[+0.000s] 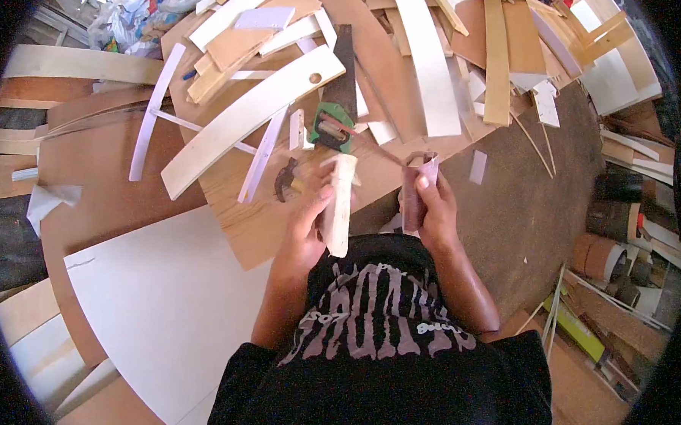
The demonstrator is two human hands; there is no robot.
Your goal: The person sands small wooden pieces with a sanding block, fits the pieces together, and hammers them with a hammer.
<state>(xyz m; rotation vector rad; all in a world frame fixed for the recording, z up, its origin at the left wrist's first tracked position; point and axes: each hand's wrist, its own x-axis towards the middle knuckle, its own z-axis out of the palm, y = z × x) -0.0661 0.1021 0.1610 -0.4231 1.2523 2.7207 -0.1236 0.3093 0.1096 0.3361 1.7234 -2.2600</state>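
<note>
My left hand (311, 217) is closed round a pale wooden block (339, 206), held upright in front of my shirt. To its right, my right hand (437, 207) grips a folded brown sheet (413, 194), which looks like sandpaper, with the thumb on its face. The block and the sheet are apart. Just beyond the block lies a handsaw (332, 129) with a green handle and dark blade on the wooden work surface (243, 233). A hammer (287, 181) rests left of the block, its handle partly hidden by my left hand.
Long pale boards (253, 117) and white strips (430, 64) are piled across the far side. A large white panel (155, 312) lies at the left front. Wood scraps and a yellow-green level-like bar (575, 330) are on the right, near the floor.
</note>
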